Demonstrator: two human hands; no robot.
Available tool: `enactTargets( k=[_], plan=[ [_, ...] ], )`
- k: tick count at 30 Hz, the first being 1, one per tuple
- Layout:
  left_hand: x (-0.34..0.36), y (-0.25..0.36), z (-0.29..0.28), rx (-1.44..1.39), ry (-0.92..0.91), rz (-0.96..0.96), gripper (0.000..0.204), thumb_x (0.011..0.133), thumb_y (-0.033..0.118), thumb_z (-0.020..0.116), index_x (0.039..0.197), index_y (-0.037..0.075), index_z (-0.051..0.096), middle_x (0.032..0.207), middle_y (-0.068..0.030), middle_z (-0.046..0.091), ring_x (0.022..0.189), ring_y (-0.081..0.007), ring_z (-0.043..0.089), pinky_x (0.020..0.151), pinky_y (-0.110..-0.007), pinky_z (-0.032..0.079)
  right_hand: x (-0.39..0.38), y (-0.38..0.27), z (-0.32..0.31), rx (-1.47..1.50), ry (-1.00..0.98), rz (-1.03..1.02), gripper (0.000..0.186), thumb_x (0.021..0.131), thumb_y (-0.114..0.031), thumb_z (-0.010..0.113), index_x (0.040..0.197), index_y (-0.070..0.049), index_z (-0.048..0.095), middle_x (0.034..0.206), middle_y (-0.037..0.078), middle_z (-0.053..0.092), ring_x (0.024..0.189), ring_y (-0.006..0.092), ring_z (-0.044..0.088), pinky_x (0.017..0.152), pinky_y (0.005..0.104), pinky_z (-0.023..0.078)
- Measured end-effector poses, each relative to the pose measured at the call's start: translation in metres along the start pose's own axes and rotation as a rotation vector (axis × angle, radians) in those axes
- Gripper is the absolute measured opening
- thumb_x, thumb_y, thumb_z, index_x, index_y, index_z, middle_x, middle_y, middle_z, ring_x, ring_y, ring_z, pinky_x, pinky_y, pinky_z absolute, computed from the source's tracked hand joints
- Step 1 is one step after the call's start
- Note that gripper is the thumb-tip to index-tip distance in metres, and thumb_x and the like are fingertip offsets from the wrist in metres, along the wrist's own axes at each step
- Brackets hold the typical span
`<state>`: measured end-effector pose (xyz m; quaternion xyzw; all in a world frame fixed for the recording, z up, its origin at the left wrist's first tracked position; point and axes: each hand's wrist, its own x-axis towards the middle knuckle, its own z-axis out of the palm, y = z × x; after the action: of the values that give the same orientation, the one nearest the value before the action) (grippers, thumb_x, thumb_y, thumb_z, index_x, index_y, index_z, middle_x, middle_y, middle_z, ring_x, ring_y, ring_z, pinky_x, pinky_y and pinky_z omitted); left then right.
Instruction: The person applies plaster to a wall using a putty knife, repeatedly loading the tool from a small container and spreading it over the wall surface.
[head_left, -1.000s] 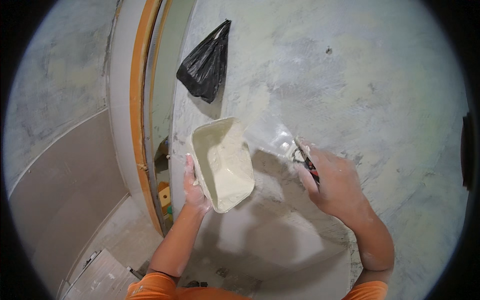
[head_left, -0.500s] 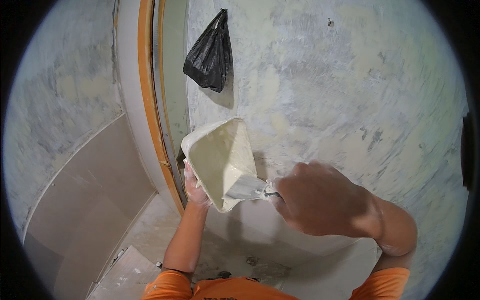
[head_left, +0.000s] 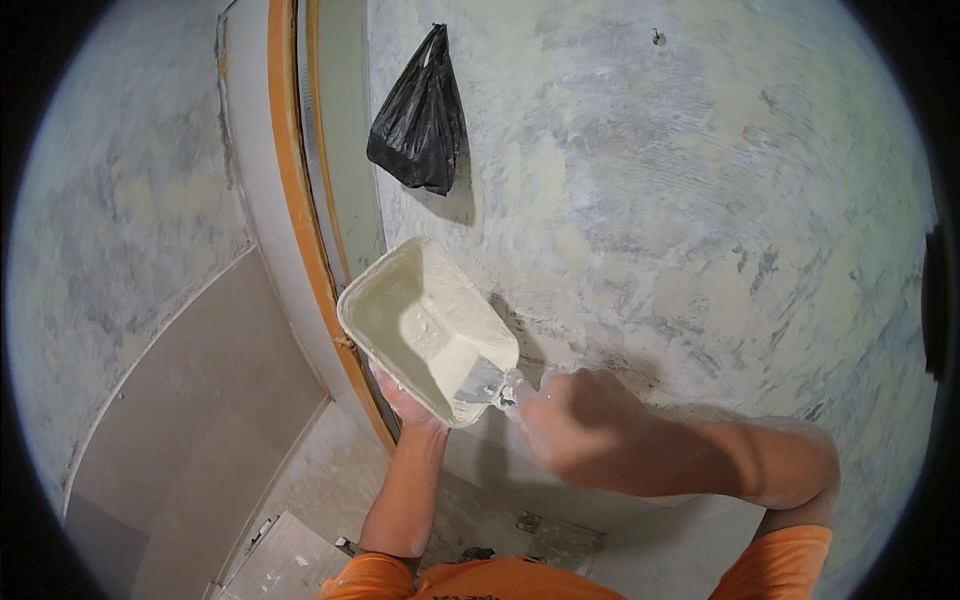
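My left hand (head_left: pixel 405 398) holds a pale plastic tub (head_left: pixel 368 322) coated with cream-white paste from underneath and along its lower left side, tilted so its inside shows. My right hand (head_left: pixel 575 425), whitened with paste, is closed on a putty knife (head_left: pixel 482 378), whose metal blade dips into the lower right corner of the tub. The knife's handle is mostly hidden in my fingers.
A patchy plastered wall (head_left: pixel 760 200) rises ahead, with a black plastic bag (head_left: pixel 420 120) hanging on it. An orange-edged door frame (head_left: pixel 288 160) runs beside it. At left is another plastered wall over a tiled band (head_left: pixel 170 430); a board (head_left: pixel 290 560) lies low at bottom left.
The putty knife moved from beside the tub down-left into it as my right hand turned over. The tub has tilted anticlockwise, and my left hand has shifted slightly right.
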<state>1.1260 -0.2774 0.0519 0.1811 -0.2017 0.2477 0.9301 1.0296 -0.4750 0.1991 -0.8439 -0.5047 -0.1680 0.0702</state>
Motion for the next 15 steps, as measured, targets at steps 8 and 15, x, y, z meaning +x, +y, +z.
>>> enactTargets(
  k=[8, 15],
  plan=[
    [-0.013, -0.011, 0.001, 0.328, -0.044, -0.146, 0.06, 0.107, 0.049, 0.036, 0.146, 0.004, 0.043, 0.137, -0.0134, 0.057, 0.122, -0.0276, 0.059, 0.105, -0.042, 0.048, 0.011, 0.018, -0.024, 0.101, -0.106, 0.193, 0.012, 0.081, -0.008, 0.062, 0.082, 0.004, 0.06, 0.072, 0.027, 0.062, 0.067, 0.0436, 0.065, 0.063, 0.0492, 0.054],
    [-0.021, -0.024, 0.0, 0.285, -0.104, -0.362, 0.061, 0.108, 0.051, 0.032, 0.145, 0.005, 0.046, 0.138, -0.0148, 0.058, 0.124, -0.0285, 0.059, 0.104, -0.042, 0.049, 0.015, 0.034, -0.018, 0.037, -0.011, 0.209, 0.024, 0.084, -0.018, 0.07, 0.086, 0.005, 0.063, 0.076, 0.025, 0.063, 0.074, 0.0438, 0.064, 0.07, 0.0498, 0.052]
  ],
)
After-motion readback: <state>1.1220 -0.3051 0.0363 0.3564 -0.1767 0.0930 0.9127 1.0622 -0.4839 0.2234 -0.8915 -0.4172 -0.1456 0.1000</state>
